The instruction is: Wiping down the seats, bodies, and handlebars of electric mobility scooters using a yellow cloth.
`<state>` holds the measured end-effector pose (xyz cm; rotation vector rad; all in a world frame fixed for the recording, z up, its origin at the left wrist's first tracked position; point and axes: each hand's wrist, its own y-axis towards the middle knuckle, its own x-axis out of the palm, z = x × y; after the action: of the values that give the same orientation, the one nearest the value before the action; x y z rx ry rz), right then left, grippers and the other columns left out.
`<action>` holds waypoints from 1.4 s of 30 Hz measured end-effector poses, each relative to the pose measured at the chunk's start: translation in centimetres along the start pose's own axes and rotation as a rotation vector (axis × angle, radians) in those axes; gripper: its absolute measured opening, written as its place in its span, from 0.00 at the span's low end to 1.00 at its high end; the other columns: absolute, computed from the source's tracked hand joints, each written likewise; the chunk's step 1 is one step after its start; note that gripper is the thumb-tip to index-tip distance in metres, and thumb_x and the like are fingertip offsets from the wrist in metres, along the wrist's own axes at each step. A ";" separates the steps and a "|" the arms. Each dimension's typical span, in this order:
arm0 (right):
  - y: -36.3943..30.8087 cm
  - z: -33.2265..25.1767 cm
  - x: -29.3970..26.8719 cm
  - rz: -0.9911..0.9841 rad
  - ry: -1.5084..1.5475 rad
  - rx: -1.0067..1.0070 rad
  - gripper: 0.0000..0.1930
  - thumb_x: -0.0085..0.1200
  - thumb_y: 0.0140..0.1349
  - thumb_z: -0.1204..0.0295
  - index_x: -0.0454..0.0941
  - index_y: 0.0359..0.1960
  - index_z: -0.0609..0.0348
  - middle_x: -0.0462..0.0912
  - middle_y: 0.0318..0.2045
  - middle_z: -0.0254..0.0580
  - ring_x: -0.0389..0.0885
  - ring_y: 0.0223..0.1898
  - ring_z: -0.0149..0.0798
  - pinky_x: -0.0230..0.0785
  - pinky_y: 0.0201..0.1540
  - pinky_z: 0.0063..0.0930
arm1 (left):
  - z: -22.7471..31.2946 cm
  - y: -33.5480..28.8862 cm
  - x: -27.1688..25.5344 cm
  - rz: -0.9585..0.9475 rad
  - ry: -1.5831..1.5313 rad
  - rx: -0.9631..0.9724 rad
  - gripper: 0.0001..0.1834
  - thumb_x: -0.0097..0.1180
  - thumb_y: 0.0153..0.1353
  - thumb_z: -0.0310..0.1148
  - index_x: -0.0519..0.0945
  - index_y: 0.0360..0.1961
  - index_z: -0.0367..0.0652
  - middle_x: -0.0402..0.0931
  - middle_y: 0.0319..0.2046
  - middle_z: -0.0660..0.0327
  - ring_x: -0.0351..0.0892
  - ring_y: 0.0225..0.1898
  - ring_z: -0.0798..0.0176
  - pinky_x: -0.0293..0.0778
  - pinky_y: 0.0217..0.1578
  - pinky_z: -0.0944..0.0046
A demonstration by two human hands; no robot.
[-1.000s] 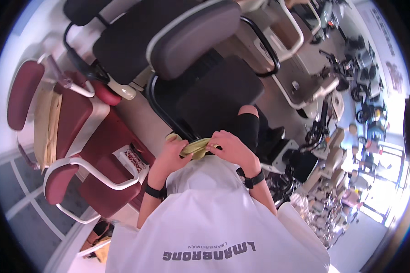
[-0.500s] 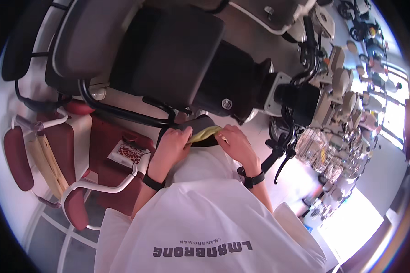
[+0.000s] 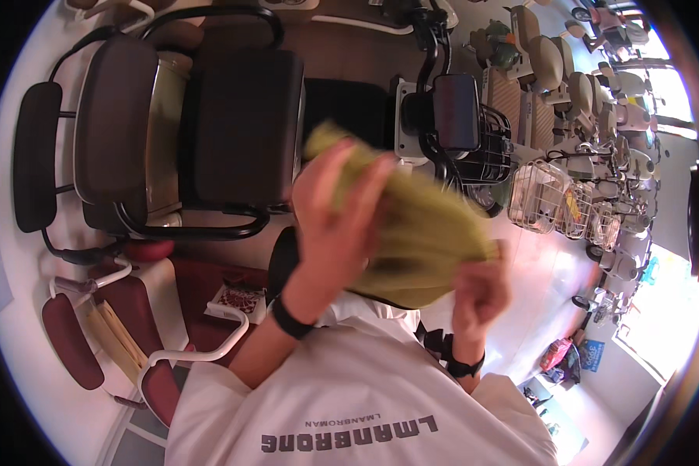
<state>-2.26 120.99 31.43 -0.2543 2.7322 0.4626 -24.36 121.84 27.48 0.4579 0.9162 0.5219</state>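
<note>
Spread out and lifted since the frame half a second ago, the yellow-green cloth (image 3: 427, 241) was then a narrow strip low in front of the lap; now it is a broad, motion-blurred sheet held in the air, to the right of the black seat (image 3: 245, 128). Both hands have moved apart and up, and the view has swung so that this seat lies farther left. The left hand (image 3: 338, 210), just beside the seat's right edge as seen, holds the upper left part of the cloth, its blurred fingers lying across the fabric. The right hand (image 3: 481, 295), well to the right of the seat and lower, is curled closed on the opposite end.

Left of the seat is a brown padded backrest (image 3: 113, 124); a black tubular armrest (image 3: 194, 231) runs along its lower side. Right of it are a dark rectangular display (image 3: 456, 113), a black wire basket (image 3: 493, 147) and, farther off, a white wire basket (image 3: 536, 194). Below the seat lies a red-and-white package (image 3: 238, 299).
</note>
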 end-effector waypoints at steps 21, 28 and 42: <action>-4.8 9.5 4.0 0.077 -0.825 0.497 0.31 0.54 0.69 0.67 0.62 0.70 0.71 0.77 0.56 0.61 0.79 0.53 0.63 0.74 0.54 0.48 | 4.7 4.6 -13.4 -0.477 -1.923 -0.153 0.15 0.66 0.61 0.24 0.86 0.48 0.51 0.83 0.54 0.64 0.83 0.52 0.53 0.75 0.55 0.49; -5.1 10.6 5.3 0.162 -0.945 0.550 0.28 0.51 0.70 0.65 0.66 0.69 0.64 0.78 0.60 0.58 0.80 0.56 0.60 0.74 0.54 0.48 | 3.3 6.9 -18.2 -0.273 -1.626 -0.311 0.18 0.74 0.59 0.32 0.85 0.49 0.64 0.77 0.43 0.77 0.83 0.45 0.77 0.79 0.48 0.63; -5.0 12.5 5.4 0.317 -0.996 0.622 0.23 0.53 0.68 0.63 0.74 0.64 0.55 0.85 0.51 0.55 0.83 0.51 0.59 0.74 0.52 0.50 | -4.8 8.2 -18.0 -0.430 -1.719 -0.340 0.16 0.75 0.57 0.31 0.83 0.44 0.59 0.78 0.42 0.70 0.83 0.43 0.71 0.80 0.46 0.61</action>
<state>-2.15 120.02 16.98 0.4605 1.7864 -0.1840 -39.32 118.18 40.83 0.2338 -0.7286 -0.2089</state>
